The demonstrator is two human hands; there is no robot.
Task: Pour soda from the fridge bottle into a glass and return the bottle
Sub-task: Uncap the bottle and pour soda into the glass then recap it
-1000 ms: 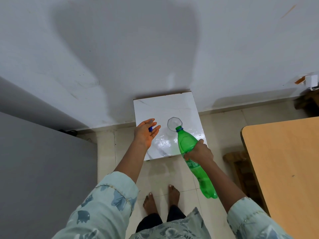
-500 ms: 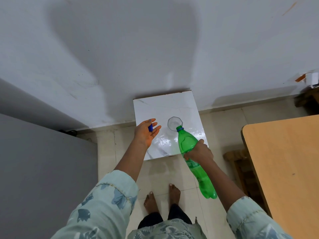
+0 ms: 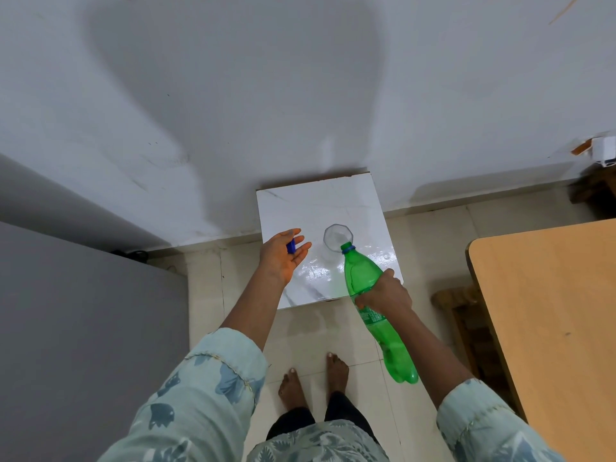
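A clear faceted glass (image 3: pixel 337 237) stands upright on a small white marble-topped table (image 3: pixel 310 208). My right hand (image 3: pixel 383 292) grips the middle of a green soda bottle (image 3: pixel 361 275), uncapped and tilted, its mouth touching the glass's near rim. The bottle's base points back toward me. Left of the glass, my left hand (image 3: pixel 281 256) hovers palm up with a small blue bottle cap (image 3: pixel 291 246) held between its fingers.
A grey fridge side (image 3: pixel 83 328) fills the left. A wooden table (image 3: pixel 550 311) stands at the right with a wooden stool (image 3: pixel 455 300) beside it. A white wall rises behind the small table. My bare feet stand on the tiled floor.
The bottle's neck has tipped slightly closer over the glass. My left hand has stayed beside the glass with the cap.
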